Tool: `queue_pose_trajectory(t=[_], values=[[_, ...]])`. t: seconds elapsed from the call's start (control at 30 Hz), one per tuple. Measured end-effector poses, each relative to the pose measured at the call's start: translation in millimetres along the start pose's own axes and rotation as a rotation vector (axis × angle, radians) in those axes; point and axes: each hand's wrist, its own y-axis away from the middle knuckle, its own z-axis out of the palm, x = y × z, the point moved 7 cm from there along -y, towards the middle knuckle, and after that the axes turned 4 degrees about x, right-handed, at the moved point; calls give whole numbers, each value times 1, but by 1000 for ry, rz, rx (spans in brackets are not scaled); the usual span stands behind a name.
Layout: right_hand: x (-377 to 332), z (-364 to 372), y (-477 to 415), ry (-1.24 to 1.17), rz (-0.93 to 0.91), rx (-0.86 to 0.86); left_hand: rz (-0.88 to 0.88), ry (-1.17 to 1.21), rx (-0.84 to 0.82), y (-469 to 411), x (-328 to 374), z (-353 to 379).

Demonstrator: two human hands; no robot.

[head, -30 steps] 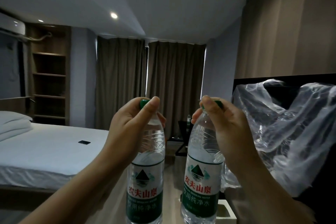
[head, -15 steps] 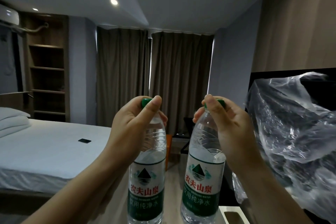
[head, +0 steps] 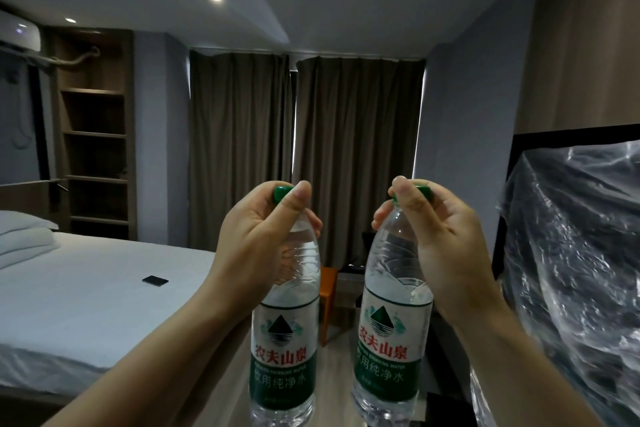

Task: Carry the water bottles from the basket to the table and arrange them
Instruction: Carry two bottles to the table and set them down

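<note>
Since left grip (head: 256, 246) pinches left water bottle (head: 284, 350) and right grip (head: 440, 246) pinches right water bottle (head: 391, 340) just under the green caps (head: 282, 192), both hanging upright mid-air, no worktop in view, the person should walk steadily to limit swing.

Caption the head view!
The left hand grips the left water bottle, right hand the right water bottle, beside a bed.

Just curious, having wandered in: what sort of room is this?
Probably a hotel bedroom: a white-sheeted bed with stacked white pillows, long brown curtains drawn shut, and a white wall-mounted air conditioner.
</note>
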Motion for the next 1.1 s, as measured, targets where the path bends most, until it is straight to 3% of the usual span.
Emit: queue_pose_trajectory(t=[0.47, 1.1], values=[[155, -22, -98, 73, 41, 24, -54, 7, 5, -107, -136, 67], [364, 13, -275, 189, 38, 91, -53, 5, -14, -308, -334, 106]])
